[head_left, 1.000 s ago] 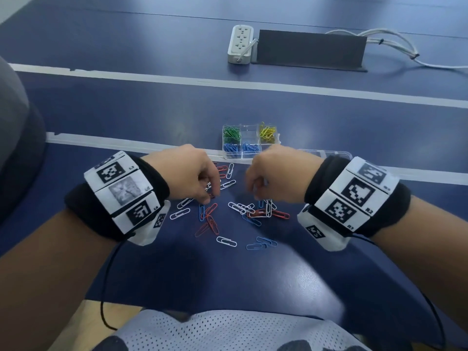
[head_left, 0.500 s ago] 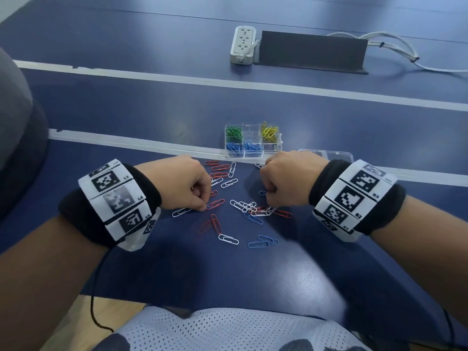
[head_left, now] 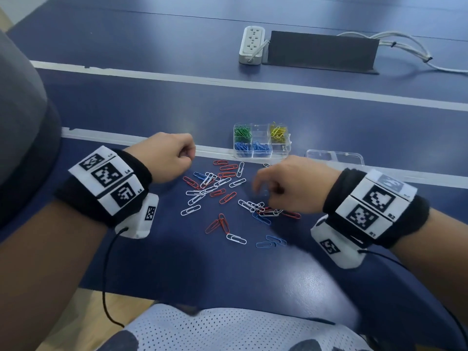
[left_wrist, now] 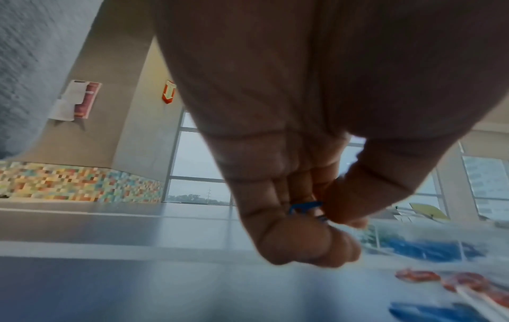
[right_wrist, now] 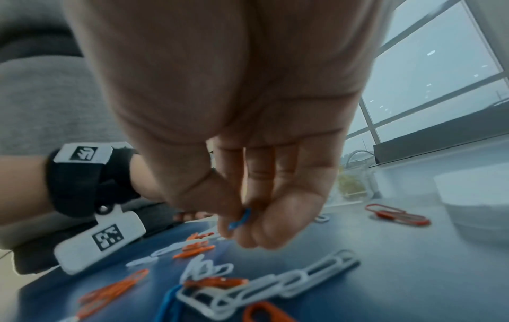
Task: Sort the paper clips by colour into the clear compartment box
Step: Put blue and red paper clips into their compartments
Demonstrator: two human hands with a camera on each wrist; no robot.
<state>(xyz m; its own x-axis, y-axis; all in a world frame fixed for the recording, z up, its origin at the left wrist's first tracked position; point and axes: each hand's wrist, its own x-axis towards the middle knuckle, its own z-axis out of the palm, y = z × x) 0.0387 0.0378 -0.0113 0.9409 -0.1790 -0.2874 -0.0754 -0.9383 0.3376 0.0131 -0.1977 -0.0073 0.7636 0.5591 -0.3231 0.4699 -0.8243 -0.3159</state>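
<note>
Red, white and blue paper clips (head_left: 222, 196) lie scattered on the dark blue table between my hands. The clear compartment box (head_left: 261, 144) stands just beyond them, with green, yellow and blue clips in separate cells. My left hand (head_left: 187, 154) hovers left of the box with curled fingers; in the left wrist view it pinches a blue paper clip (left_wrist: 304, 207). My right hand (head_left: 263, 187) is low over the right side of the pile, blurred, and pinches another blue clip (right_wrist: 240, 219) between thumb and fingers.
The box's clear lid (head_left: 334, 157) lies on the table to the right of the box. A white power strip (head_left: 252, 44) and a dark cable cover (head_left: 321, 53) sit far back. White tape lines (head_left: 253, 84) cross the table.
My left hand has lifted off the pile and moved up and back toward the box with a blue clip. My right hand stays over the pile's right side, its fingers now lowered.
</note>
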